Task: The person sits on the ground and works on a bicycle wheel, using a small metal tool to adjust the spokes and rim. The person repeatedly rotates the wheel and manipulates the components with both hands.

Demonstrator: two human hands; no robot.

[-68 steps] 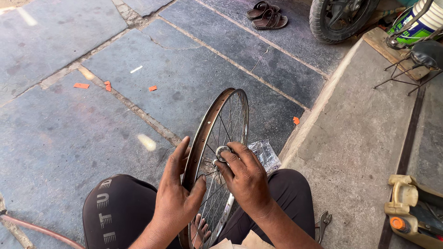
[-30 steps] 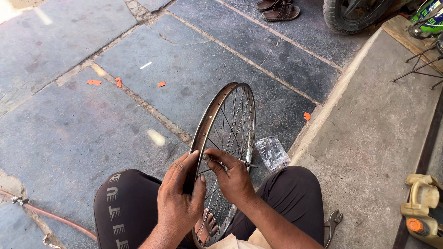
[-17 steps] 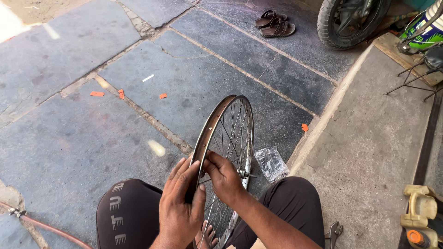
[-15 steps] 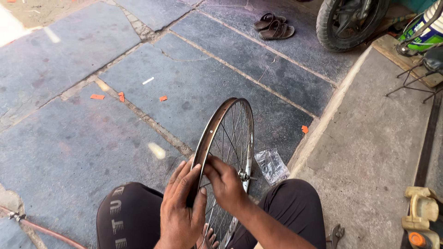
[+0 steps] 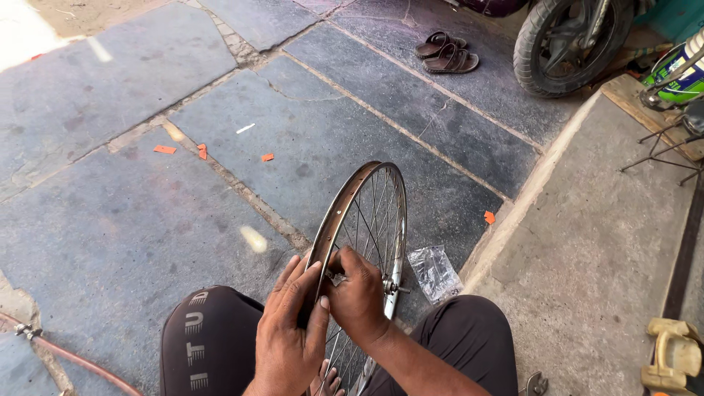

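**A:** Item one, nearest you: your left hand [image 5: 287, 339]. Its grip is flat and open-fingered, palm pressed against the rim of the bicycle wheel [image 5: 364, 242], steadying it. The wheel stands upright between your knees, its lower part hidden by your hands and legs.

**B:** And the risk there?

**A:** The rim is only braced, not clamped. If your palm slides on the metal, I'd judge the wheel could roll or tip toward the stone floor [image 5: 147, 220].

**B:** Item two?

**A:** Your right hand [image 5: 357, 297], its grip closed around something small and metallic at the spokes near the rim. I cannot tell what the piece is. Fingers sit among thin spokes, so a slip could pinch them, or the small part could drop and be lost.

**B:** Further out?

**A:** A clear plastic bag [image 5: 434, 272] on the floor just beside the wheel, close enough for a tipping wheel to land on. Orange scraps [image 5: 164, 149] lie well apart. Farthest: a pair of sandals [image 5: 446, 56] and a motorbike tyre [image 5: 565, 44], both out of harm's way.
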